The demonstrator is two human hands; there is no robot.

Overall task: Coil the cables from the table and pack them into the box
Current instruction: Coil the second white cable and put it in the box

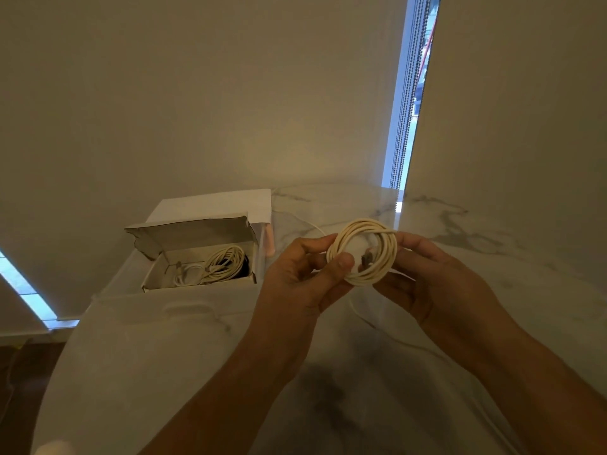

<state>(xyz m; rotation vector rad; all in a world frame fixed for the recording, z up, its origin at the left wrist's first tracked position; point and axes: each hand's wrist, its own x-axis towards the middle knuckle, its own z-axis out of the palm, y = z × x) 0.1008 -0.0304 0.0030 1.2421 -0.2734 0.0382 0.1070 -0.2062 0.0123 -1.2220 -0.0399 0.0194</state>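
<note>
Two hands are working over the marble worktop [492,257]: left hand [305,274] and right hand [437,277] are both pinching the cream cable coil [363,251] with curled fingers, holding it above the surface. Risk imo: loosen that pinch and the loops are springing apart. Open cardboard box [197,254] to the left is holding coiled cables [223,262] already.

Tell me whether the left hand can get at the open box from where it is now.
Probably yes: the left hand is beside the box, whose top is open, nothing between them. But it holds the coiled cable with the right hand.
</note>
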